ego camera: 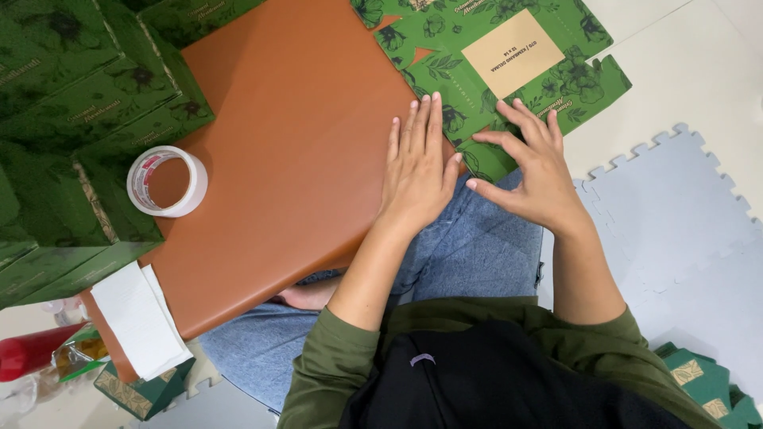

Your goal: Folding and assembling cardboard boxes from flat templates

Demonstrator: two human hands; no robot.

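Note:
A flat, unfolded green cardboard box point(509, 56) with a floral print and a tan label lies at the top right, half on an orange-brown board point(286, 167) that rests on my lap. My left hand point(417, 163) lies flat, fingers together, on the board and the box's near edge. My right hand point(532, 167) presses on the box's lower flap with fingers spread. Neither hand grips anything.
A roll of white tape point(167, 181) sits on the board's left side. Stacked green boxes point(71, 119) fill the left. A white paper pad point(139, 318) lies at lower left, beside a red object point(28, 349). Grey foam mats point(675, 230) cover the floor at right.

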